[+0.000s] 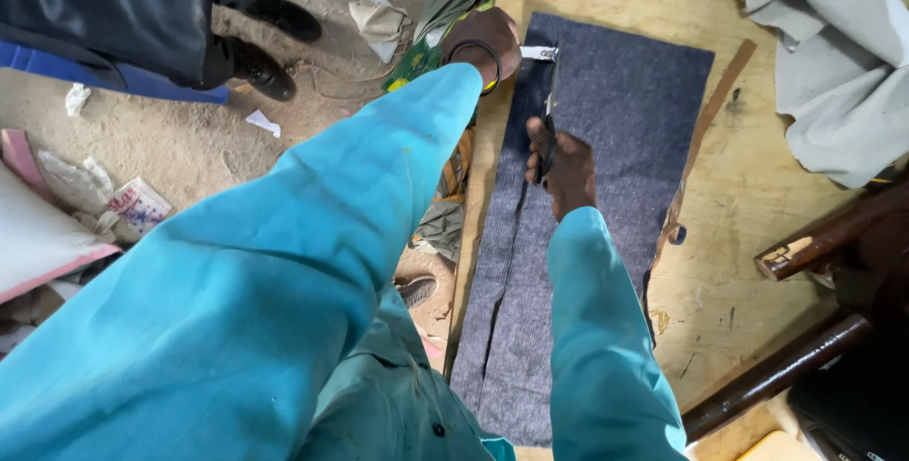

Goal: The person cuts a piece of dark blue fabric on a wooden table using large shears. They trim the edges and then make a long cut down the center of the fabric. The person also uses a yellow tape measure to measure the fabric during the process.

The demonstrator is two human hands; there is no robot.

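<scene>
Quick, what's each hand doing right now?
Left hand: closed, pinning the grey fabric edge.
Right hand: closed on scissors, cutting it.

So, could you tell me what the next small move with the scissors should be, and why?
Probably one more snip forward. The right hand holds the scissors in the grey fabric, a slit runs behind them, and the left hand pins the uncut far edge.

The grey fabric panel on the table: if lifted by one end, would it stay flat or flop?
The grey fabric panel would probably droop: it lies flat, and the scissors in the right hand have slit it lengthwise. It looks thick, so likely heavier than thin cloth. The left hand pins its far edge.
</scene>
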